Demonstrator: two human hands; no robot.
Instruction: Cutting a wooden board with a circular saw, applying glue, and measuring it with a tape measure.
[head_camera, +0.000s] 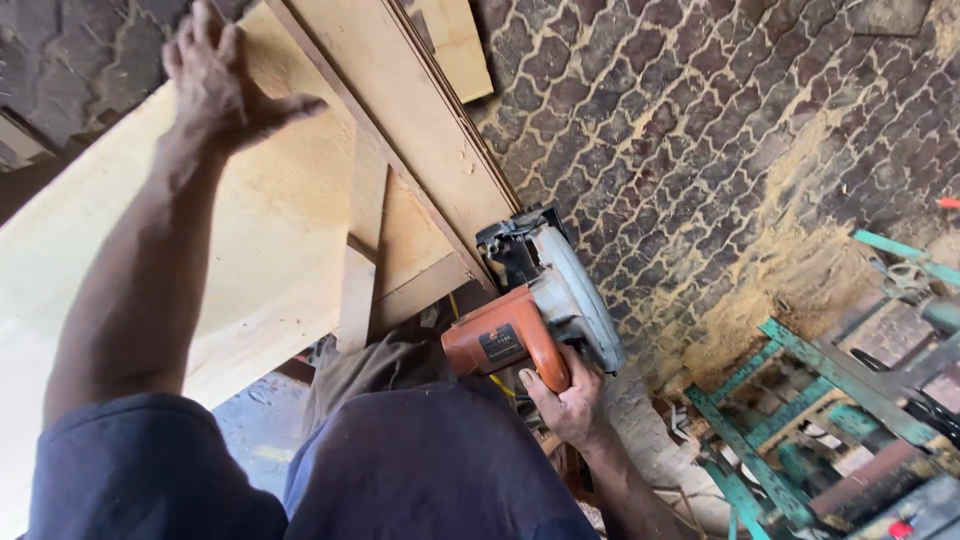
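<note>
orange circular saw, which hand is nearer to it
Right. The right hand grips the orange circular saw by its handle; the left hand rests far off on the pale plywood sheet.

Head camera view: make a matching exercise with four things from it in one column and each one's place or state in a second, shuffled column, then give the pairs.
Things:
1. Orange and grey circular saw
2. Pale plywood sheet
3. Left hand
4. Green metal frame

Places or states:
A. Pressed flat on the sheet, at upper left
B. Standing at lower right over sawdust
C. Gripped by the right hand at the board's edge
D. Lying broad under the outstretched arm

Pairs: 1-C, 2-D, 3-A, 4-B
</note>
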